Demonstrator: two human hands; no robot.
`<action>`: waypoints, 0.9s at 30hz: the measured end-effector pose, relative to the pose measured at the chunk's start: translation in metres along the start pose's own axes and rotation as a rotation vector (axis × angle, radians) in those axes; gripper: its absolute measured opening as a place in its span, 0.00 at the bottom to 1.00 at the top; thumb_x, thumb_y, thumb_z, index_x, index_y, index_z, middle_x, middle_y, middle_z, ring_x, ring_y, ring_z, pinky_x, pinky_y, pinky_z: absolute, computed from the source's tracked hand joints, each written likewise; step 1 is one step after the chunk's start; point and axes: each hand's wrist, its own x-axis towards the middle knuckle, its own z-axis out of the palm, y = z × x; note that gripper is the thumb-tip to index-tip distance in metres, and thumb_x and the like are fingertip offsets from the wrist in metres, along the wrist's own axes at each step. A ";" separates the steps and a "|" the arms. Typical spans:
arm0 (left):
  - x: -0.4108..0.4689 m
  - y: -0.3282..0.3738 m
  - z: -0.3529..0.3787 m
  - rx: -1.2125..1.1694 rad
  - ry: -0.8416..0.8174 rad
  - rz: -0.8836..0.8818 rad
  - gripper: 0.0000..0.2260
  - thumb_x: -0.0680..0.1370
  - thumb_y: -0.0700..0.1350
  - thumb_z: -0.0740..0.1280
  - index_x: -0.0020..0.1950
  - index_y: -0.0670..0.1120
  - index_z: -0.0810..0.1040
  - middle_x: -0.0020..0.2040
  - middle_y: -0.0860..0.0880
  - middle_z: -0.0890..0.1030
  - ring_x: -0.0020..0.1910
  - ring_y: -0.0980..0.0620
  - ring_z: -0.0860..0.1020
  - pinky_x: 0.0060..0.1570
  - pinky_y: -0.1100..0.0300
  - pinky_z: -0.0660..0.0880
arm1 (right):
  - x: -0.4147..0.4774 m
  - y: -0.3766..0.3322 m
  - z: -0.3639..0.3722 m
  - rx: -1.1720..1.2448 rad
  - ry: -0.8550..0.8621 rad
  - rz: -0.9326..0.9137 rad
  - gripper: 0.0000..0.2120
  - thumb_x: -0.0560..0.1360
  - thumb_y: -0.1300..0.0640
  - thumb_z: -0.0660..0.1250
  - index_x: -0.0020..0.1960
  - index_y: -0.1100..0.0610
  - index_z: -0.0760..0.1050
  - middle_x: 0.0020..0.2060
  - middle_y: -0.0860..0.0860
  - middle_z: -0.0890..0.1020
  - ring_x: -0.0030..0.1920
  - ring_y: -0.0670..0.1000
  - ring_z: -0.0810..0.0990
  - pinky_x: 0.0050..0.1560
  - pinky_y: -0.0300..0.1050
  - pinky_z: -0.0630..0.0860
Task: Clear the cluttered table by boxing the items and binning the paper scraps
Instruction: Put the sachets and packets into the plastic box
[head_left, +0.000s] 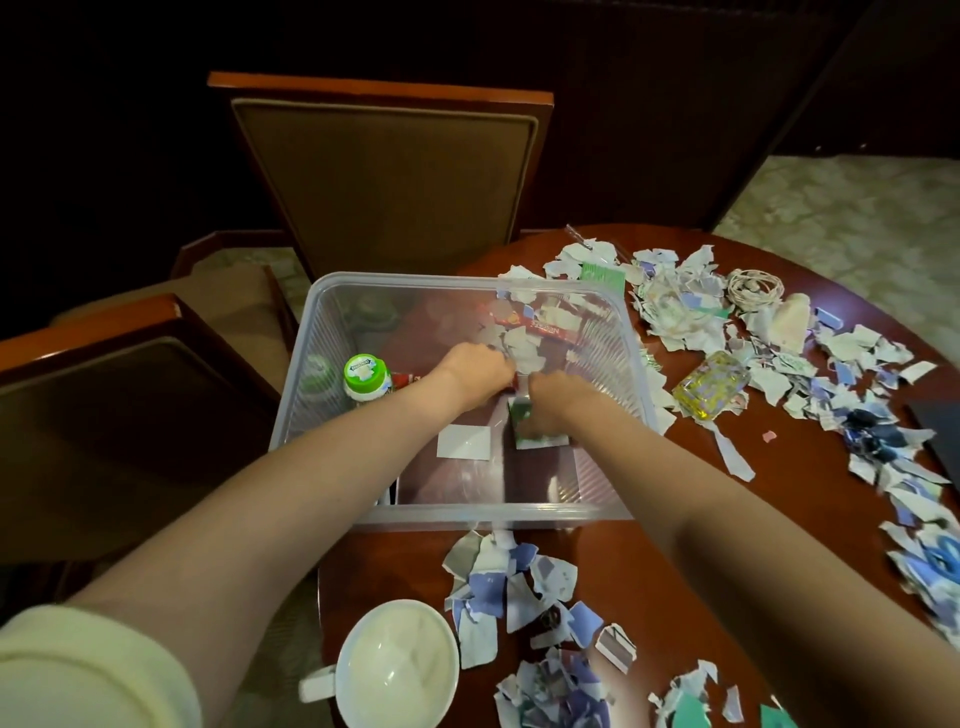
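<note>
Littering table (649, 561) around clear box (467, 517): paper scraps (498, 587), white mug (397, 665), rubber bands (753, 288)

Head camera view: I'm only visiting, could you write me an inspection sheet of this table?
Surface: round dark wooden table, strewn with scraps.
Job's things: clear box holds a green-capped bottle and a red packet; paper scraps lie all over.
Clutter: white mug, yellowish glass item, pale coil of string.
Hands: both are inside the box; right hand holds a green carton; left hand grip unclear.
Cables: nothing seen.
Surroundings: two chairs, dim room.
</note>
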 end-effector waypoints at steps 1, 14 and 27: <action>0.001 0.001 0.001 -0.002 0.001 -0.001 0.17 0.80 0.38 0.59 0.69 0.41 0.68 0.64 0.42 0.75 0.60 0.43 0.77 0.54 0.54 0.76 | 0.000 0.001 0.002 -0.005 -0.059 -0.011 0.28 0.75 0.52 0.68 0.70 0.62 0.65 0.66 0.57 0.71 0.63 0.57 0.74 0.59 0.48 0.75; -0.004 -0.008 -0.005 0.038 -0.014 0.026 0.15 0.79 0.34 0.58 0.65 0.41 0.73 0.62 0.42 0.76 0.60 0.41 0.77 0.54 0.52 0.75 | 0.020 0.003 0.008 -0.144 0.004 0.012 0.21 0.76 0.63 0.65 0.68 0.65 0.67 0.66 0.58 0.73 0.66 0.58 0.73 0.63 0.47 0.71; -0.017 -0.006 -0.023 0.017 -0.075 -0.031 0.15 0.79 0.38 0.58 0.66 0.42 0.72 0.63 0.42 0.76 0.61 0.41 0.75 0.56 0.51 0.74 | 0.001 0.007 -0.008 -0.148 0.201 -0.001 0.17 0.77 0.68 0.60 0.66 0.64 0.70 0.64 0.59 0.74 0.65 0.58 0.73 0.62 0.46 0.72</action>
